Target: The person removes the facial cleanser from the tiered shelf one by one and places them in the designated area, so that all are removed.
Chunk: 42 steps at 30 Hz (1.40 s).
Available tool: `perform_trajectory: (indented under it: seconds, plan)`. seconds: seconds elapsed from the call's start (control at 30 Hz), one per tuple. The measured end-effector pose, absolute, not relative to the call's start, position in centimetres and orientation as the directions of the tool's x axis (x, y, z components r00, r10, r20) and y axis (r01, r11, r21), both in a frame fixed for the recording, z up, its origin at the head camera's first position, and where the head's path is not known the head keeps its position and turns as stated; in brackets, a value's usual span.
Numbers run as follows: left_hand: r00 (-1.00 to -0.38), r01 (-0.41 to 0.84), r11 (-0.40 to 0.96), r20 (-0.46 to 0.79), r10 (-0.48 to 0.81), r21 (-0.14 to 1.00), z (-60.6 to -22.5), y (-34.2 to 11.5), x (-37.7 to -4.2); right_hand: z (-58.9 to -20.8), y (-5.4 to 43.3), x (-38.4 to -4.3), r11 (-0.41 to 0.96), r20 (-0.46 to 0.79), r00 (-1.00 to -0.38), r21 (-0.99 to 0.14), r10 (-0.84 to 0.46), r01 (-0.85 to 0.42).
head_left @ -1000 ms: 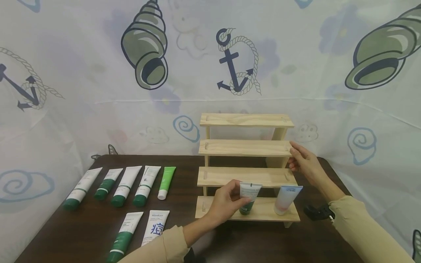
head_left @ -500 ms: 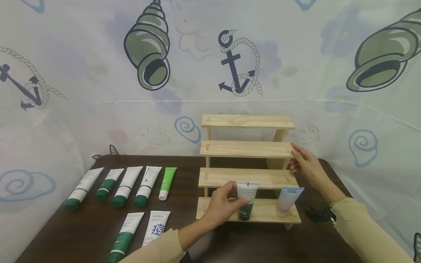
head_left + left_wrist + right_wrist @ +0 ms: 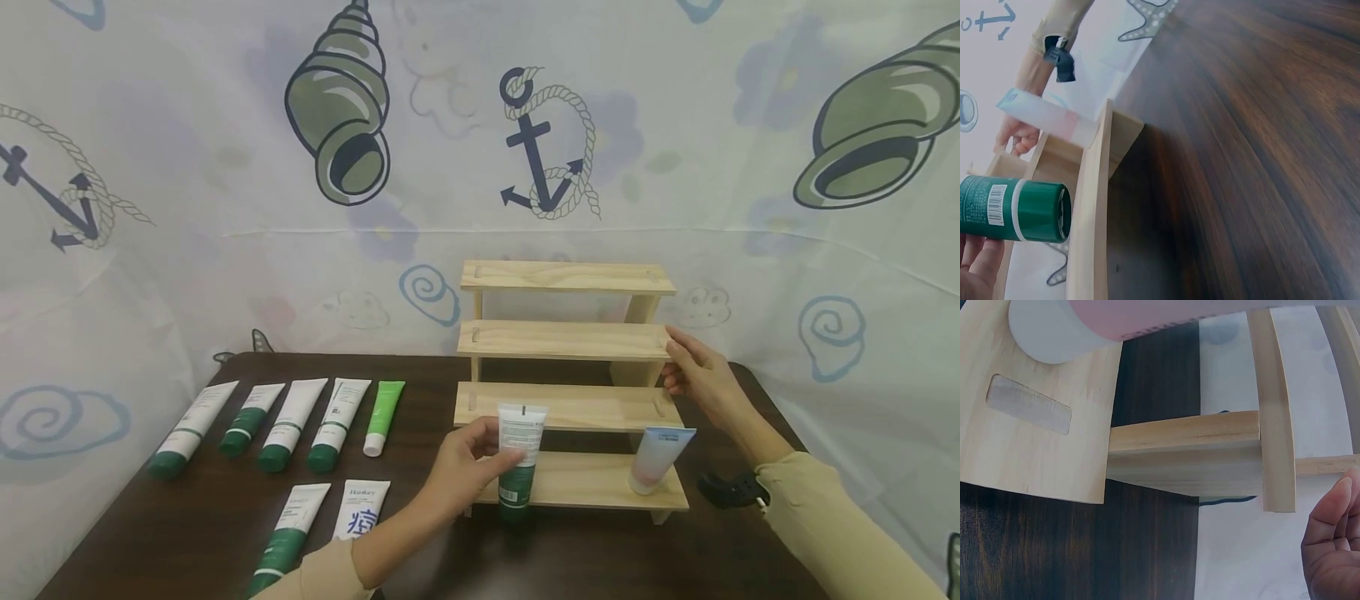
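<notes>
My left hand (image 3: 465,457) pinches a white and green squeeze tube (image 3: 519,458) between thumb and fingers, cap down. In the head view the tube overlaps the left part of the lowest shelf; its green cap (image 3: 1044,211) shows beside the shelf edge in the left wrist view. The stepped wooden rack (image 3: 566,340) has several shelves. My right hand (image 3: 701,379) grips the right end of its second shelf from the top. A pale blue and pink tube (image 3: 660,460) stands cap down at the right end of the lowest shelf.
On the dark table's left side lie several white and green tubes (image 3: 288,423) and a small bright green tube (image 3: 384,417) in a row. Nearer are another white-green tube (image 3: 288,537) and a white tube with blue writing (image 3: 362,510), partly behind my left sleeve. A patterned curtain (image 3: 420,183) hangs behind.
My left hand has moved the white and green tube leftward along the lowest shelf and slightly toward me. My right hand keeps its grip on the rack.
</notes>
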<state>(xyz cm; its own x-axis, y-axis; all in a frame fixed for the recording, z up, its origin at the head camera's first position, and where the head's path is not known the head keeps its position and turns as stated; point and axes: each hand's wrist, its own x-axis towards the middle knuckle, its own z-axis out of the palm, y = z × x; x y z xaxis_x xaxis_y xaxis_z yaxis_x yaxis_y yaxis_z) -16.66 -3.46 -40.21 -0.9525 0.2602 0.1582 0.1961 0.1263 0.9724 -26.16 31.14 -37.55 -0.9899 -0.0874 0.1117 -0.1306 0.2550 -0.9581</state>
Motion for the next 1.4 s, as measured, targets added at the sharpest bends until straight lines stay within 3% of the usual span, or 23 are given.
perform_trajectory:
  seconds: [0.6, 1.03, 1.4]
  plan:
    - [-0.997, 0.030, 0.171, 0.017, 0.076, 0.985, -39.8, -10.9, -15.8, -37.4, 31.2, -26.0, 0.262, 0.105, -0.990, -0.957, -0.090, -0.125]
    - [-0.993, -0.108, 0.300, -0.087, -0.082, 0.948, -40.2, -17.6, -15.3, -37.3, 31.0, -26.0, 0.241, 0.095, -0.991, -0.964, -0.097, -0.116]
    - [-0.974, -0.223, 0.421, -0.182, -0.135, 0.879, -41.1, -22.8, -15.2, -37.3, 31.1, -26.0, 0.238, 0.086, -0.991, -0.965, -0.100, -0.108]
